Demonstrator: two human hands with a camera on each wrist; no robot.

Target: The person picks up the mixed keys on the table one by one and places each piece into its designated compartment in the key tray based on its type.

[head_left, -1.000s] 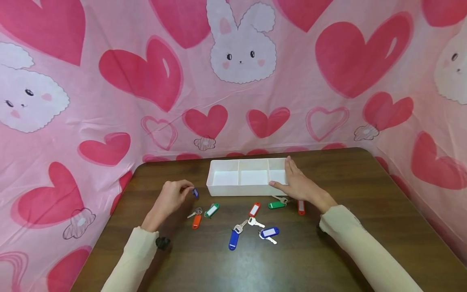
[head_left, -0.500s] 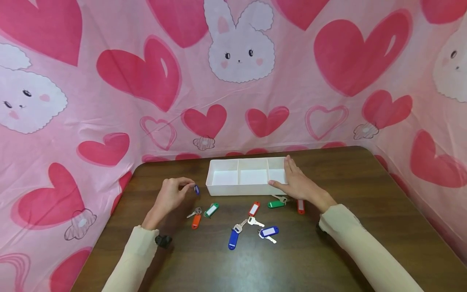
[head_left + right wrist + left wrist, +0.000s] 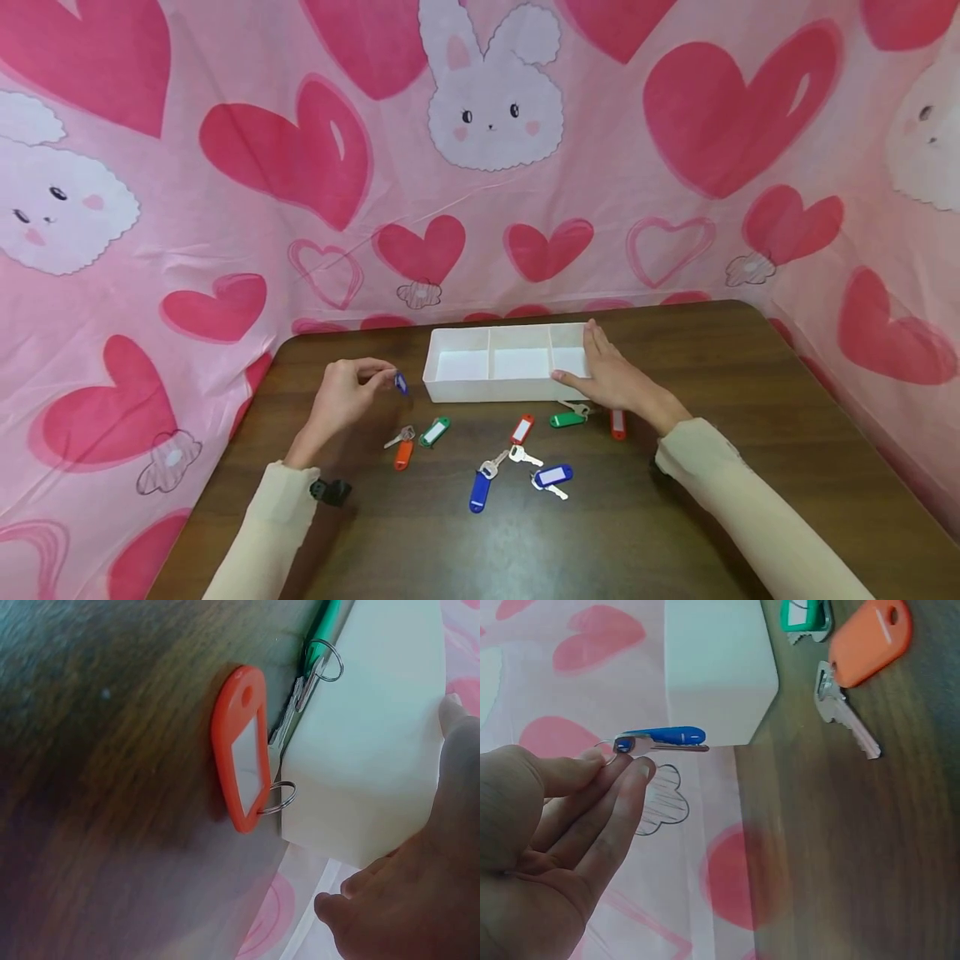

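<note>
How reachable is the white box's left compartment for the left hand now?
Probably yes: the left hand, holding a blue key tag, is near the white box; the left compartment is uncovered, and the right hand is at the other end.

Pink, slightly wrinkled cloth (image 3: 600,167) w/ large red hearts (image 3: 551,250) & white rabbit heads (image 3: 493,137) hangs behind & on both sides of a dark brown wood-grain table (image 3: 615,533) w/ rounded far corners. Pale light reflects softly on tbl.
</note>
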